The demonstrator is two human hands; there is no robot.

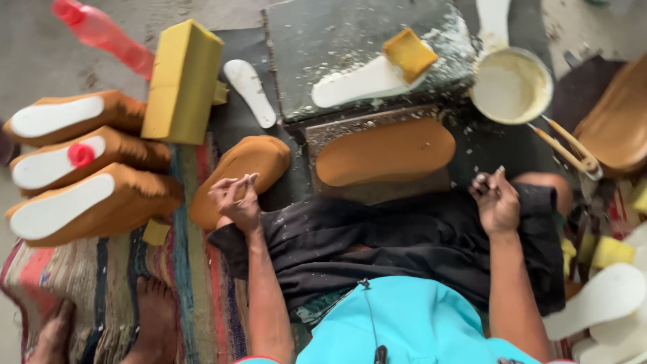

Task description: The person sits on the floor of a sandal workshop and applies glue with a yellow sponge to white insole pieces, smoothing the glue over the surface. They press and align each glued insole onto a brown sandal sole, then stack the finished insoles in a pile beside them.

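Head view, looking straight down on a seated worker. Left hand [234,197], centre-left of frame: fingertips pressed together, pinching something too small to identify, just beside the toe of a tan shoe upper [237,172] lying on the striped mat [101,276]. Right hand [496,200], centre-right: fingers curled closed above the black cloth [404,243] over the lap; whether they hold anything cannot be told. Between the hands, a tan sole piece [385,152] on a low block, open space before it. Upper centre: glue-spattered work slab [337,40] bearing a white insole [357,82] with a yellow sponge [409,54] on its end. Upper right: bowl of pale glue [510,85], crowding the slab's right edge; wooden-handled tool [566,145] below it. Left edge: three stacked tan uppers with white soles [81,172], a yellow foam block [180,81], a red bottle [101,30]. Lower right corner: loose white insoles [603,300]. Lower left: another person's bare feet [151,317] on the mat.
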